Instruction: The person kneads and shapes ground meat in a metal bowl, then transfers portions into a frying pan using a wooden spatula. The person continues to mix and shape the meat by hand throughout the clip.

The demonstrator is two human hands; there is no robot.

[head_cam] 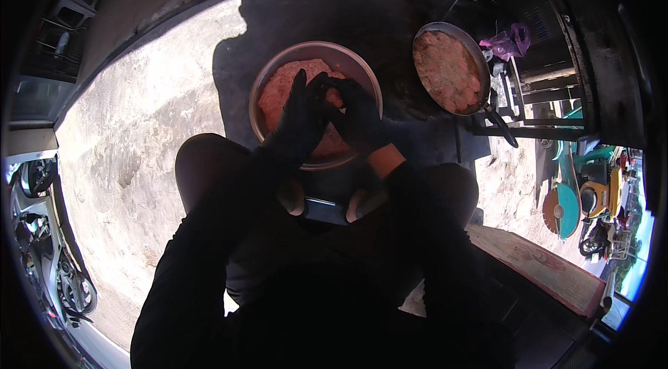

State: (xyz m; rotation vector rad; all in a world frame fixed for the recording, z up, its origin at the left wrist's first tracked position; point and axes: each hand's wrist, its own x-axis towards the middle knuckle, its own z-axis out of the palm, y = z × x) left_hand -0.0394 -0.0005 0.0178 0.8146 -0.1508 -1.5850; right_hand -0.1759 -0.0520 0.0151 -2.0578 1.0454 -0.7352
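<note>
Both my hands wear black gloves and meet above a round metal bowl. A mass of pink ground meat fills much of the bowl. Between my left hand and my right hand is a small lump of the meat. The right fingers curl around its far side, while the left palm lies along the other side. The glove fingers merge in shadow, so their exact grip is partly hidden. An orange band circles my right wrist.
To the right sits a frying pan full of pinkish meat pieces, its black handle pointing towards me. Beyond it are a purple plastic bag and a machine with a cutting disc. A motorcycle stands far left.
</note>
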